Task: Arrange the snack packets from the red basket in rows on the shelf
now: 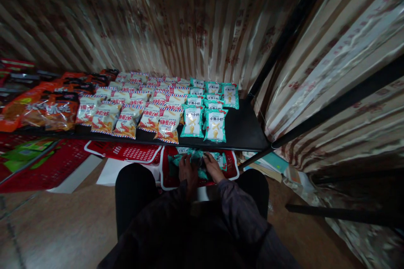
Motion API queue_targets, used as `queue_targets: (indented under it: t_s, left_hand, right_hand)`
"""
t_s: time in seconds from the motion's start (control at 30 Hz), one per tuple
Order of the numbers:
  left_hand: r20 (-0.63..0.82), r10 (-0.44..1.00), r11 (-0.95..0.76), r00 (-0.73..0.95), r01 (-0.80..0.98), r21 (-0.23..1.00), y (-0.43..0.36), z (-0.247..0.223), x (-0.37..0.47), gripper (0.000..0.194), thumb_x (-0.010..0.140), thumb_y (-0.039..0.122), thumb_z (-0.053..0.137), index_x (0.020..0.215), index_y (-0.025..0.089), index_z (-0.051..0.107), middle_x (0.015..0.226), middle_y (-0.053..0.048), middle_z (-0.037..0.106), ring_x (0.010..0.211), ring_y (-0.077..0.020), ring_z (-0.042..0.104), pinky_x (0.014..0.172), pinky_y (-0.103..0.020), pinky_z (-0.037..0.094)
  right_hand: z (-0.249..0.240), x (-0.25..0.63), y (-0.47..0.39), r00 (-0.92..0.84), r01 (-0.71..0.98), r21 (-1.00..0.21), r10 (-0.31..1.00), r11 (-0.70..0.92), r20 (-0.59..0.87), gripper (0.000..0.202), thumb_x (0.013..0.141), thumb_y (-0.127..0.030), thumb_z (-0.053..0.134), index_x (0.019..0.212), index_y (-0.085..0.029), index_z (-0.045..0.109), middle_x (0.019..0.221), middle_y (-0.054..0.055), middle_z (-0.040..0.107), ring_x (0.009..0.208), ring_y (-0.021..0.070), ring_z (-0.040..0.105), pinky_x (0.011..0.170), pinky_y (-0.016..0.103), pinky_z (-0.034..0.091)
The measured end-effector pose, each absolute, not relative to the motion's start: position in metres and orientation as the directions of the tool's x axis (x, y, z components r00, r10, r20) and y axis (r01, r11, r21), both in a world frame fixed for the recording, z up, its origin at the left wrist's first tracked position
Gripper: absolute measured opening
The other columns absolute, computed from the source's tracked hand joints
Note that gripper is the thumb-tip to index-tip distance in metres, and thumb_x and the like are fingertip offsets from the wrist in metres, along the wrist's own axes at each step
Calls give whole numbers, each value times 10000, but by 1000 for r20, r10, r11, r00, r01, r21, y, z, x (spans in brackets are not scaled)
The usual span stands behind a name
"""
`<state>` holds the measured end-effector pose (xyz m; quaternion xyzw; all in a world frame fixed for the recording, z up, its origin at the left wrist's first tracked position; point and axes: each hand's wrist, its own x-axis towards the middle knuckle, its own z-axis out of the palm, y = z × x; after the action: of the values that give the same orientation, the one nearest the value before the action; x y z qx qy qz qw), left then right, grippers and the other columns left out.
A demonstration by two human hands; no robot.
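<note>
Both hands are low in a red basket (233, 171) just under the front edge of the black shelf (246, 132). My left hand (188, 171) and my right hand (213, 167) sit on either side of a teal snack bag (202, 172), their fingers curved in toward it. Dim light hides the fingertips and how firmly each hand touches the bag. More teal bags (221, 159) lie in the basket around the hands. On the shelf above, teal-and-white bags (215, 126) stand in columns, leaning back in overlapping rows.
White-and-red snack bags (168, 124) and orange bags (59, 111) fill the shelf leftward. Another red basket (126, 151) and a red crate (63, 168) are below. Black metal bars (296, 128) slant at the right, before striped curtains (205, 21). My knees flank the basket.
</note>
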<state>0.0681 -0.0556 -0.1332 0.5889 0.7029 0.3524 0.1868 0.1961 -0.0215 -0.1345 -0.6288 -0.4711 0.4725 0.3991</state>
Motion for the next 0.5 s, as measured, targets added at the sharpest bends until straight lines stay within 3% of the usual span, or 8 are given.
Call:
queue_targets:
  t_s: [0.1,0.23,0.5]
  left_hand:
    - [59,977,99,-205,679,728,-52,-143,68,415,793,98,481,1198,122,571,1260,-180,595,1185,-295,565,1006,-499,467]
    - [42,993,45,-114,666,745,-56,-149,74,429,747,44,467,1131,148,627,1144,-137,678,1047,-246,648,932,-420,531]
    - [158,987,-129,2,590,797,-73,-128,80,423,724,44,445,1020,210,697,1111,-69,710,1072,-228,631,1025,-465,484]
  right_hand:
    - [-138,188,-22,117,91,-934,935,-345,-334,453,814,-608,516,1060,-253,654,1140,79,678,1068,222,628,893,430,520]
    - [-132,185,-25,83,-59,-884,880,-463,-467,483,764,-644,566,1052,-266,647,1094,74,682,903,200,656,682,354,560]
    - [-104,211,-36,-68,-226,-805,833,-549,-549,490,702,-548,688,1023,-179,655,874,72,722,764,219,674,679,378,545]
